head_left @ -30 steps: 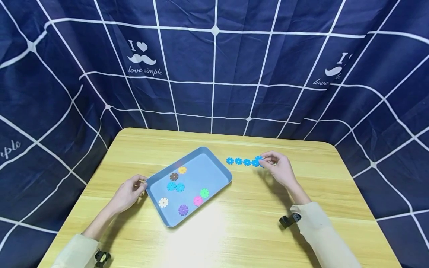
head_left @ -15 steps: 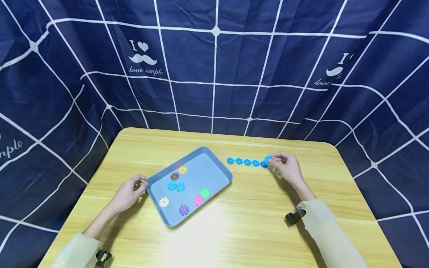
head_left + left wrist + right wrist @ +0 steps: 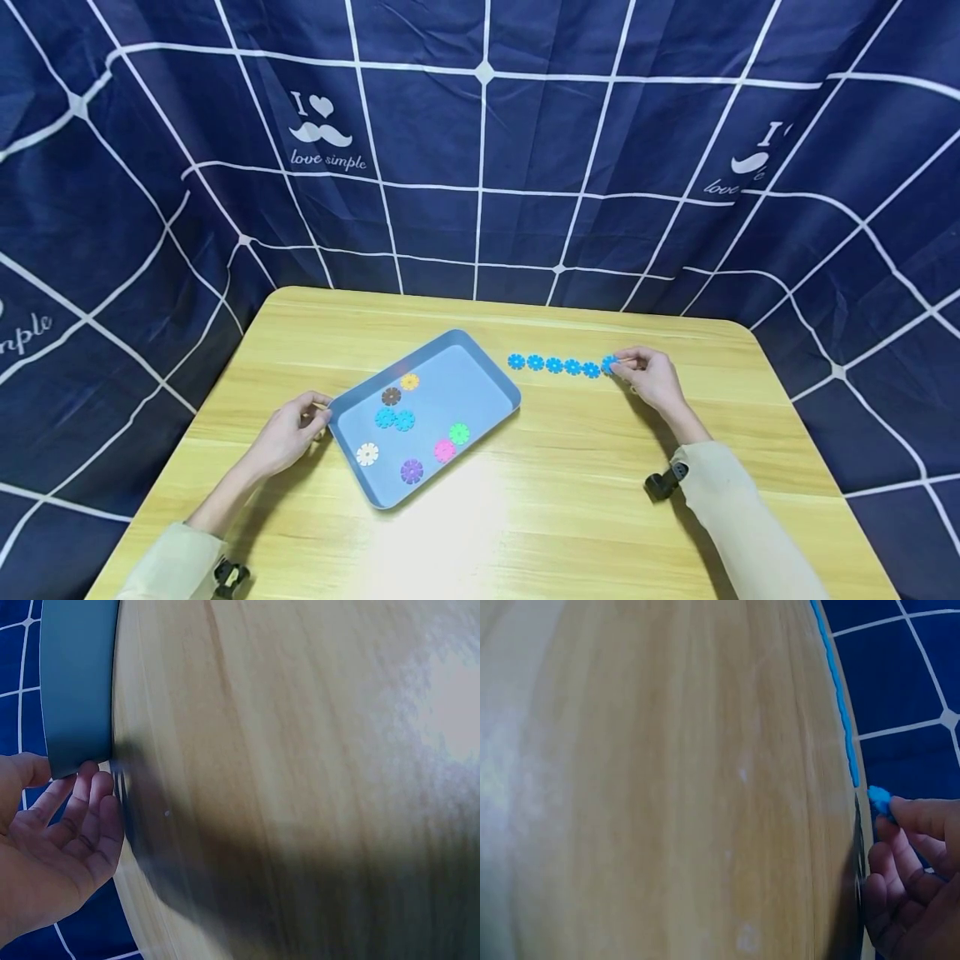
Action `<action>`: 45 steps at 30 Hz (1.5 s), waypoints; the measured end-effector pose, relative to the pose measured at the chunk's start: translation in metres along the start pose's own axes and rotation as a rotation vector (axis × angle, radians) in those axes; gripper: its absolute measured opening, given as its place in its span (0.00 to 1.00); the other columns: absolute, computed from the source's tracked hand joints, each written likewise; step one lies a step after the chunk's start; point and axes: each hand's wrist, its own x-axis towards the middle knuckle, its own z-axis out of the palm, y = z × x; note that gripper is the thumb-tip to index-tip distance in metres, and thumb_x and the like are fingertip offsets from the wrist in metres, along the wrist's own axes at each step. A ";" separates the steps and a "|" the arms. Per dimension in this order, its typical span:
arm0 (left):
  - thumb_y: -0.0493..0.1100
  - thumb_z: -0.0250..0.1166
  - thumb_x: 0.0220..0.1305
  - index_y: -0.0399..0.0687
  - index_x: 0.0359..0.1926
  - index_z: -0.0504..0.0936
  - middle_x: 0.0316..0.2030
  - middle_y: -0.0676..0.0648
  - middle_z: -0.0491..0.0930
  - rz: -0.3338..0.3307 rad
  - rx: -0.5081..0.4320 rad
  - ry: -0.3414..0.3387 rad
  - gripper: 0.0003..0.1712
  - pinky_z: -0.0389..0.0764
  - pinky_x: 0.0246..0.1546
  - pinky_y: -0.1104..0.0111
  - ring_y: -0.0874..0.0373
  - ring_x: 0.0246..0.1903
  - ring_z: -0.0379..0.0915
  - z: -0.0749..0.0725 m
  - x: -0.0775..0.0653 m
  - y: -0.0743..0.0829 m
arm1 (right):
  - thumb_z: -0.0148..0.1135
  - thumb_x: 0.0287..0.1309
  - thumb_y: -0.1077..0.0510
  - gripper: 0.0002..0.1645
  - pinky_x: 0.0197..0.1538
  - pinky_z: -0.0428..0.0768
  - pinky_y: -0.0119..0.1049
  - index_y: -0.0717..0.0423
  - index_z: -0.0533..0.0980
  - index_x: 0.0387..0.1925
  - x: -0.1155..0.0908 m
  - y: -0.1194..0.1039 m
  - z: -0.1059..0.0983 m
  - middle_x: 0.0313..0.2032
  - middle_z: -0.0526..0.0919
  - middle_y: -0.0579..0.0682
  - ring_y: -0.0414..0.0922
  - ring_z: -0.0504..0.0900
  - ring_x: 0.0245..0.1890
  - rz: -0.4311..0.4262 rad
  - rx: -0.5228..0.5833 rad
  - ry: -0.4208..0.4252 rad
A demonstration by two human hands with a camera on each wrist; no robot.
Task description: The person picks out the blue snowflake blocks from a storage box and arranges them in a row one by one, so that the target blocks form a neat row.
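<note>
At the right end of a row of blue snowflake discs [image 3: 553,365], my right hand [image 3: 654,380] pinches another blue disc [image 3: 610,364] between thumb and fingertips. In the right wrist view this held disc [image 3: 880,799] is slightly tilted, just past the row's end. My left hand [image 3: 287,433] grips the left corner of a blue-grey tray [image 3: 480,354]; the left wrist view has the thumb at the rim and the fingers [image 3: 101,787] against the outer wall. Inside the tray lie two light-blue discs [image 3: 394,418], with brown, orange, cream, purple, pink and green ones around them.
The wooden table [image 3: 570,500] has rounded far corners, and the blue row lies near its back edge. A dark blue curtain [image 3: 420,225] with white lines surrounds the table's back and sides. Small black cameras [image 3: 663,482] sit at both wrists.
My right hand has moved right with the blue disc, from over the row to beyond its end, and lowered it there. The row's last disc shows fully. The left hand and tray have stayed put.
</note>
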 end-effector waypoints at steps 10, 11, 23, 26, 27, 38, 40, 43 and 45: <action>0.36 0.59 0.77 0.32 0.56 0.78 0.33 0.43 0.85 0.001 0.002 0.003 0.13 0.76 0.30 0.72 0.61 0.29 0.78 0.000 0.000 0.000 | 0.68 0.70 0.54 0.17 0.33 0.77 0.30 0.65 0.83 0.50 -0.001 -0.002 -0.001 0.36 0.88 0.52 0.39 0.79 0.32 0.055 -0.110 -0.039; 0.36 0.59 0.77 0.32 0.56 0.78 0.33 0.43 0.84 0.000 0.001 0.002 0.13 0.76 0.30 0.72 0.61 0.28 0.78 0.000 0.000 0.000 | 0.68 0.70 0.54 0.17 0.34 0.76 0.30 0.64 0.83 0.50 -0.001 -0.003 -0.001 0.36 0.87 0.52 0.40 0.79 0.32 0.059 -0.126 -0.041; 0.36 0.58 0.78 0.32 0.58 0.78 0.35 0.43 0.84 -0.008 -0.001 -0.011 0.14 0.76 0.30 0.72 0.60 0.29 0.78 0.000 0.000 0.001 | 0.67 0.70 0.50 0.20 0.38 0.75 0.35 0.63 0.82 0.50 0.001 -0.007 -0.004 0.34 0.84 0.48 0.44 0.77 0.33 0.115 -0.162 -0.091; 0.36 0.58 0.78 0.32 0.58 0.78 0.35 0.43 0.84 -0.007 -0.001 -0.011 0.14 0.76 0.29 0.72 0.60 0.29 0.77 0.000 0.000 0.001 | 0.67 0.70 0.50 0.19 0.39 0.74 0.35 0.62 0.82 0.50 0.001 -0.008 -0.004 0.34 0.83 0.47 0.44 0.77 0.34 0.120 -0.166 -0.090; 0.36 0.59 0.78 0.32 0.58 0.78 0.35 0.43 0.84 -0.008 -0.001 -0.010 0.14 0.76 0.29 0.72 0.60 0.29 0.77 0.000 0.000 0.001 | 0.67 0.69 0.50 0.19 0.39 0.74 0.35 0.62 0.83 0.50 0.002 -0.008 -0.004 0.33 0.83 0.47 0.44 0.77 0.34 0.119 -0.167 -0.088; 0.37 0.59 0.78 0.32 0.57 0.78 0.34 0.43 0.85 -0.007 -0.006 -0.010 0.14 0.77 0.30 0.72 0.60 0.30 0.78 0.000 0.000 0.001 | 0.69 0.68 0.54 0.19 0.31 0.75 0.30 0.64 0.82 0.51 -0.001 -0.015 -0.003 0.35 0.86 0.52 0.42 0.78 0.33 0.060 -0.129 -0.065; 0.37 0.59 0.78 0.32 0.57 0.78 0.34 0.43 0.84 -0.009 -0.008 -0.013 0.14 0.77 0.29 0.72 0.61 0.29 0.78 0.000 0.000 0.001 | 0.69 0.68 0.54 0.19 0.31 0.77 0.30 0.64 0.83 0.52 -0.003 -0.017 -0.003 0.38 0.87 0.55 0.41 0.79 0.34 0.039 -0.120 -0.058; 0.37 0.59 0.78 0.32 0.57 0.78 0.34 0.43 0.84 -0.012 -0.013 -0.015 0.14 0.77 0.29 0.72 0.61 0.29 0.77 -0.001 0.000 0.002 | 0.70 0.68 0.54 0.19 0.31 0.79 0.31 0.64 0.83 0.52 -0.005 -0.022 -0.002 0.41 0.87 0.58 0.43 0.81 0.36 0.010 -0.116 -0.045; 0.36 0.59 0.78 0.32 0.57 0.78 0.34 0.43 0.84 -0.011 -0.012 -0.019 0.14 0.77 0.28 0.72 0.62 0.28 0.77 -0.001 0.000 0.002 | 0.70 0.68 0.54 0.19 0.31 0.80 0.31 0.63 0.83 0.53 -0.006 -0.025 -0.001 0.42 0.87 0.59 0.45 0.82 0.38 -0.007 -0.117 -0.039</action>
